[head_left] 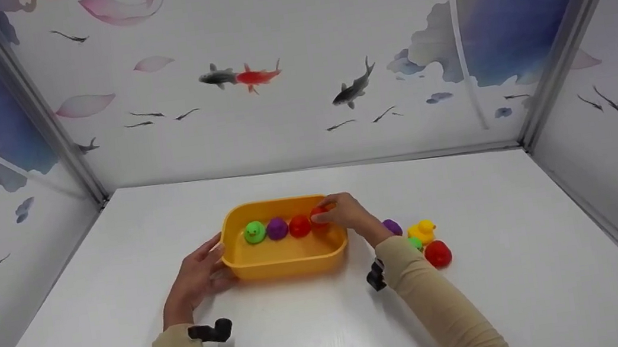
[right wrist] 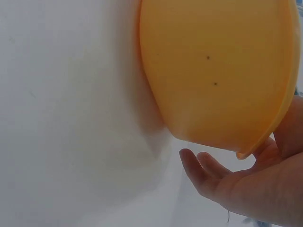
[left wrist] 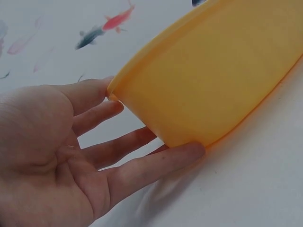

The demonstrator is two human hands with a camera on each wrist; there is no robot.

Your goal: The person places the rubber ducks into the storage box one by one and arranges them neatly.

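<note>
On the outer side of the tub (head_left: 291, 268) the right wrist view showed two small dark marks (right wrist: 208, 57), too small to be read. The table (head_left: 307, 341) was white and smooth, with soft shadows, and it stood between three pale walls (head_left: 292, 134). The walls were printed with black and red fish (head_left: 258, 77), pink petals (head_left: 85, 105) and large blue leaf shapes (head_left: 521, 14). Grey metal posts (head_left: 30, 96) stood at the two far corners.

The yellow tub was on the table, between the two hands. The left hand (head_left: 198, 277) was at its left end: the fingers were spread wide and quite straight, and they touched the rim and the lower wall. The right hand (head_left: 350, 213) reached over the right end and pinched a red toy (head_left: 318, 210) between thumb and fingers, inside the tub. Beside it, in one row, were a second red toy (head_left: 300, 226), a purple toy (head_left: 277, 229) and a green duck (head_left: 254, 232). On the table near the right forearm were a yellow duck (head_left: 421, 233), a red ball-like toy (head_left: 438, 254), and, partly hidden, another purple toy (head_left: 392, 226) and a green piece (head_left: 415, 243). Both sleeves (head_left: 442, 299) were beige.
</note>
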